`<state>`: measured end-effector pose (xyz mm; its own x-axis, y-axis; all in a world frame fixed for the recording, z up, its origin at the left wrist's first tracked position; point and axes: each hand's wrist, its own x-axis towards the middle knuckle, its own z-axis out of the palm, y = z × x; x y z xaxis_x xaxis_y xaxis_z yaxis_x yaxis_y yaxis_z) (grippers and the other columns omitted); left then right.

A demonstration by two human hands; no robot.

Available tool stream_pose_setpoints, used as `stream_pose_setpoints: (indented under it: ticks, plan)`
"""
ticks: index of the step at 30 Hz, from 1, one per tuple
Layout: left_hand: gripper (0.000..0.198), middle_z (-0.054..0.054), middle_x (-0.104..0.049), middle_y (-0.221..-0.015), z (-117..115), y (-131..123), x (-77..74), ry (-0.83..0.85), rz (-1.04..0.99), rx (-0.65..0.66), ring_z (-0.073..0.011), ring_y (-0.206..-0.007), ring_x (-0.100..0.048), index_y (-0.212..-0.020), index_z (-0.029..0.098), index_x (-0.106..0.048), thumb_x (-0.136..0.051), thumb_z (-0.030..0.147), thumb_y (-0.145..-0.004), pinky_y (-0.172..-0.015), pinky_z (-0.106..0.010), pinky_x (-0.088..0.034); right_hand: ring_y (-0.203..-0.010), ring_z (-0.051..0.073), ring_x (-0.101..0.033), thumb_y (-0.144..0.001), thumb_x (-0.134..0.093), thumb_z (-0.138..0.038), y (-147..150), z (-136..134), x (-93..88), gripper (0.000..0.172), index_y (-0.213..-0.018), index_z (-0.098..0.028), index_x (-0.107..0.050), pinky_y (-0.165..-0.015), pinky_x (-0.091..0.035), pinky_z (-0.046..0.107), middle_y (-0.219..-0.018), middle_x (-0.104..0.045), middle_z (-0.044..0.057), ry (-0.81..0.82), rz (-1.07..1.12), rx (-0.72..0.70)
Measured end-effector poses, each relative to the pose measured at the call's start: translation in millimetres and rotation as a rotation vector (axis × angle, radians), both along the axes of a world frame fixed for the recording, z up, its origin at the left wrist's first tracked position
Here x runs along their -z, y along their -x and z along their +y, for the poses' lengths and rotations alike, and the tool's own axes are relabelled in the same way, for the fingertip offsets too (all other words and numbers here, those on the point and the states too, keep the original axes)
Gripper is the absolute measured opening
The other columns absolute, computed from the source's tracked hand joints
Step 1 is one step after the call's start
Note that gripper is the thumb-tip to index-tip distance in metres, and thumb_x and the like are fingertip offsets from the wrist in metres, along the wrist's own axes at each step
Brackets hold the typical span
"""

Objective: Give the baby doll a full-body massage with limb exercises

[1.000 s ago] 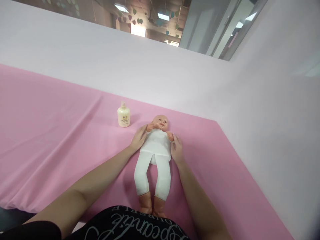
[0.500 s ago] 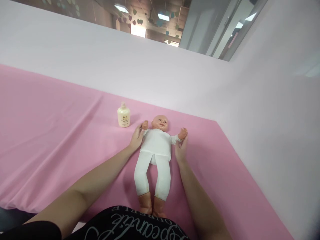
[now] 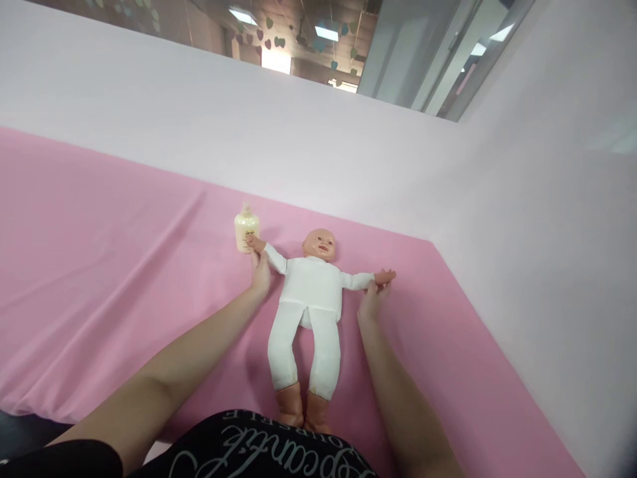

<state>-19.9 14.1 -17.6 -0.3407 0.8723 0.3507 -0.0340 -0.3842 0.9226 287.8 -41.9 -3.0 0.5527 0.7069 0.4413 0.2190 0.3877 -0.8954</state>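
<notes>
A baby doll (image 3: 312, 285) in a white top and trousers lies on its back, head away from me and feet against my black shirt. Both its arms are spread out to the sides. My left hand (image 3: 260, 272) is closed around the doll's arm near the wrist on the left. On the other side, my right hand (image 3: 372, 302) grips the doll's other arm near its wrist. A cream pump bottle (image 3: 247, 229) stands upright just behind the doll's left-side hand, which partly covers its label.
A pink sheet (image 3: 124, 265) with a few creases covers the surface under the doll. White walls (image 3: 298, 146) rise along the back and the right side. Higher up is a window (image 3: 308, 46) with hanging heart shapes.
Both my hands have moved outward, drawing the doll's arms from bent beside its body to stretched out sideways. Its left-side hand now overlaps the bottle. The doll's body has stayed put.
</notes>
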Motion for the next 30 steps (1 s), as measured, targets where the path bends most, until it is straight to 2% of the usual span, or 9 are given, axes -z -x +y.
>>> stream_pose_setpoints:
  ticks: [2,5,7,11,16,22,25,28,30]
  plan:
    - [0.06,-0.006,-0.033,-0.162,-6.3,-4.0,-8.2,-0.031,0.019,0.033,-0.0217,-0.15,-0.031,-0.155,0.032,-0.024,-0.043,0.049,-0.101,-0.12,-0.041,-0.035,-0.148,0.024,-0.035,-0.093,-0.049,-0.042,11.1,-6.3,-13.1,0.075,-0.158,-0.027,-0.016,-0.115,-0.04,0.049,-0.164,-0.027,0.013,-0.085,-0.087,-0.035]
    - [0.055,-0.01,-0.047,-0.152,-14.1,-10.9,-17.0,-0.117,0.182,0.136,-0.0247,-0.143,-0.043,-0.15,0.027,-0.037,-0.047,0.046,-0.1,-0.119,-0.044,-0.036,-0.148,0.024,-0.037,-0.093,-0.054,-0.041,26.0,-15.1,-23.1,0.07,-0.156,-0.024,-0.027,-0.118,-0.037,0.048,-0.162,-0.033,0.013,-0.118,-0.197,-0.13]
    - [0.052,-0.012,-0.055,-0.144,-17.5,-15.1,-19.4,-0.173,0.34,0.176,-0.0266,-0.136,-0.05,-0.145,0.023,-0.046,-0.049,0.045,-0.098,-0.118,-0.047,-0.036,-0.144,0.025,-0.042,-0.094,-0.055,-0.04,31.8,-18.4,-21.3,0.064,-0.152,-0.023,-0.035,-0.118,-0.036,0.049,-0.157,-0.041,0.013,-0.099,-0.277,-0.157]
    - [0.045,-0.011,-0.061,-0.136,-21.0,-21.3,-20.7,-0.231,0.613,0.231,-0.0286,-0.13,-0.053,-0.136,0.024,-0.058,-0.054,0.039,-0.095,-0.118,-0.049,-0.036,-0.134,0.025,-0.052,-0.094,-0.053,-0.033,35.4,-18.7,-13.7,0.05,-0.143,-0.024,-0.051,-0.117,-0.038,0.051,-0.142,-0.058,0.01,-0.075,-0.507,-0.205]
    - [0.043,-0.01,-0.062,-0.135,-20.9,-23.8,-20.8,-0.266,0.731,0.271,-0.0285,-0.129,-0.053,-0.137,0.025,-0.059,-0.051,0.033,-0.096,-0.117,-0.051,-0.036,-0.129,0.025,-0.054,-0.093,-0.048,-0.025,36.3,-16.4,-16.6,0.045,-0.137,-0.03,-0.059,-0.118,-0.038,0.051,-0.136,-0.063,0.005,-0.033,-0.698,-0.346]
    - [0.044,-0.013,-0.061,-0.135,-17.8,-18.4,-17.8,-0.233,0.564,0.13,-0.0298,-0.13,-0.052,-0.134,0.021,-0.058,-0.052,0.043,-0.096,-0.117,-0.052,-0.036,-0.134,0.025,-0.052,-0.095,-0.054,-0.034,32.3,-17.2,-12.7,0.049,-0.143,-0.025,-0.051,-0.117,-0.038,0.05,-0.143,-0.058,0.01,-0.041,-0.498,-0.246]
    - [0.048,-0.014,-0.057,-0.139,-16.9,-14.4,-19.0,-0.187,0.325,0.071,-0.0274,-0.134,-0.05,-0.139,0.021,-0.051,-0.049,0.046,-0.099,-0.118,-0.048,-0.035,-0.14,0.025,-0.046,-0.094,-0.057,-0.041,29.1,-15.6,-14.0,0.059,-0.148,-0.024,-0.041,-0.117,-0.037,0.049,-0.152,-0.047,0.012,-0.062,-0.288,-0.209]
    - [0.053,-0.01,-0.046,-0.153,-16.4,-10.9,-21.7,-0.075,0.037,0.033,-0.0227,-0.144,-0.041,-0.148,0.027,-0.04,-0.049,0.045,-0.099,-0.121,-0.039,-0.032,-0.143,0.024,-0.043,-0.091,-0.059,-0.041,24.4,-12.5,-18.6,0.068,-0.152,-0.026,-0.033,-0.115,-0.04,0.047,-0.159,-0.037,0.012,-0.102,-0.131,-0.173]
    - [0.055,-0.006,-0.037,-0.16,-15.5,-8.4,-22.2,0.011,-0.104,0.014,-0.0206,-0.148,-0.036,-0.151,0.03,-0.033,-0.049,0.043,-0.1,-0.122,-0.036,-0.031,-0.143,0.024,-0.043,-0.089,-0.06,-0.039,19.2,-9.1,-19.0,0.071,-0.153,-0.027,-0.031,-0.115,-0.04,0.047,-0.16,-0.036,0.012,-0.119,-0.057,-0.118]
